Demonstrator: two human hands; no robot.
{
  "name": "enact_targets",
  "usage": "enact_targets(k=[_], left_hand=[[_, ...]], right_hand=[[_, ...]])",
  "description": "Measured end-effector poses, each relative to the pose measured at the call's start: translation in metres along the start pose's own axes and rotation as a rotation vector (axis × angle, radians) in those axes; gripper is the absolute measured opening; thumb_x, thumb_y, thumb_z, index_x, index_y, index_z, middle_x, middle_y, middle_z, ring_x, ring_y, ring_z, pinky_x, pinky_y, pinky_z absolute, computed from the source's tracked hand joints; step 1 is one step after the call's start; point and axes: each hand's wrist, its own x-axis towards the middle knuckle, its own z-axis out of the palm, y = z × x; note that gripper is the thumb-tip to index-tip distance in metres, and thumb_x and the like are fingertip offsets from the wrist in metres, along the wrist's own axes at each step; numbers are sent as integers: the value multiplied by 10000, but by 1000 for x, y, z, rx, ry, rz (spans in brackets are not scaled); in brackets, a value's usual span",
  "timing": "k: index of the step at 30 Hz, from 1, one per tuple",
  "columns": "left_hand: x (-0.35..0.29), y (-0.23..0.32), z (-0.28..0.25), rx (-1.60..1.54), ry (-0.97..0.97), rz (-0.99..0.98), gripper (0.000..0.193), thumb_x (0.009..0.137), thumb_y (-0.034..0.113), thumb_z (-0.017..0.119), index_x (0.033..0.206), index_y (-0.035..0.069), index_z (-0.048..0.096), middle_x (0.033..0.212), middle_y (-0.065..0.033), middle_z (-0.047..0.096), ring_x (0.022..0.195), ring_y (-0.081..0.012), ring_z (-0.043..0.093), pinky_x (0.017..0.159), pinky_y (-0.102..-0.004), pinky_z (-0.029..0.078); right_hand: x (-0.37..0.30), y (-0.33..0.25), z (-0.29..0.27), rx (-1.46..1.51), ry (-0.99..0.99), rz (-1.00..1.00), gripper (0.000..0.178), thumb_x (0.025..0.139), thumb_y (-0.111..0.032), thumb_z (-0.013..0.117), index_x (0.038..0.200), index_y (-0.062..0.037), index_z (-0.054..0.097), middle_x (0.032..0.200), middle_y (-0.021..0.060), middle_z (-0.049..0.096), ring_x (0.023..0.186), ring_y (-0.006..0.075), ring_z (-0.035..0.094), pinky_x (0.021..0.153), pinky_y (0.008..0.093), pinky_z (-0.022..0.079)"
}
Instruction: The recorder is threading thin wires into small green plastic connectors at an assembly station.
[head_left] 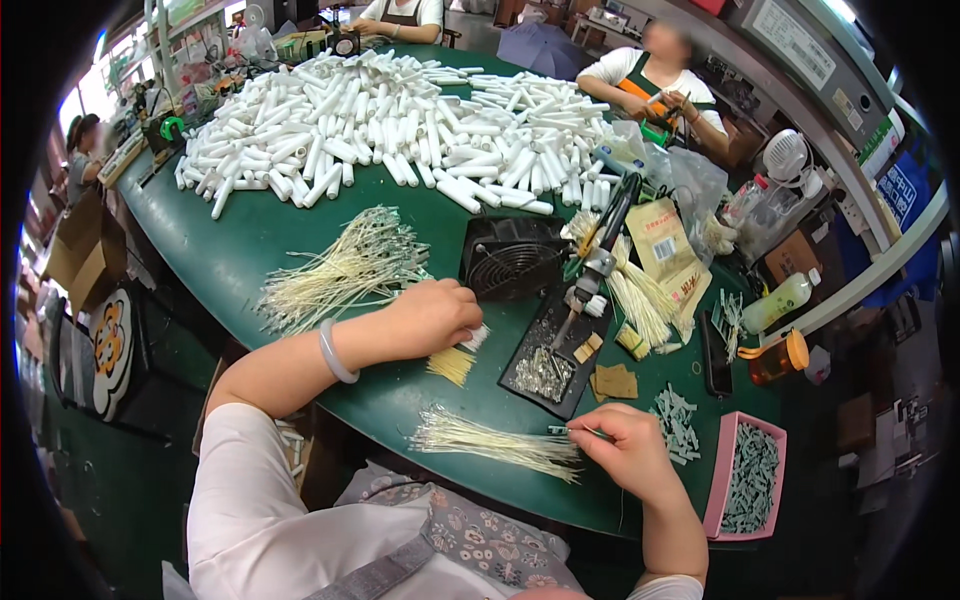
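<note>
Right hand (622, 452) pinches a small green chip (561, 430). Chip sits just left of the fingertips, long axis roughly left-right, by the right end of the long wires (490, 443), which run much the same way. Right hand's the nearer one to both. Left hand (440, 316) is farther up-table, fingers curled, just beside the short yellow leads (451, 366); can't tell if it's gripping anything. Black tray (532, 328) holds silver bits (542, 374). Pink box (719, 482), right of right hand, holds grey-green pieces (752, 480).
</note>
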Motion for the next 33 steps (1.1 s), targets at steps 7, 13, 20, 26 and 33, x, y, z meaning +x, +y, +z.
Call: enact_targets(k=[7,13,20,26,33], left_hand=[[-4,8,5,142,64,-5,52,719,168,630,747,134,603,764,-8,549,787,-204,542,676,-318,411],[-9,13,6,147,71,-21,54,718,143,611,743,113,573,758,-36,539,773,-227,542,665,-336,409],[-11,12,-15,67,159,21,60,722,136,580,738,78,585,787,-102,555,782,-301,556,679,-399,465],[-24,23,-29,-249,-125,-88,178,740,131,674,880,48,603,845,-88,551,820,-270,554,705,-340,455],[-31,29,-14,-158,-80,-10,69,776,83,612,809,36,575,797,-100,520,776,-285,528,685,-367,438]], right_hand=[[0,4,5,40,66,25,105,727,-56,677,822,-12,672,725,66,624,647,138,577,556,240,432],[-5,3,8,64,91,93,105,727,-61,676,818,-11,670,721,65,616,649,147,575,570,243,433],[-4,9,10,-52,167,46,85,742,-59,647,801,2,645,772,99,630,693,199,601,612,286,462],[4,15,12,105,141,148,94,750,3,646,843,18,645,764,40,597,668,85,525,541,194,371],[-4,16,16,98,152,137,94,752,-6,649,844,13,645,756,43,591,652,79,516,525,192,360]])
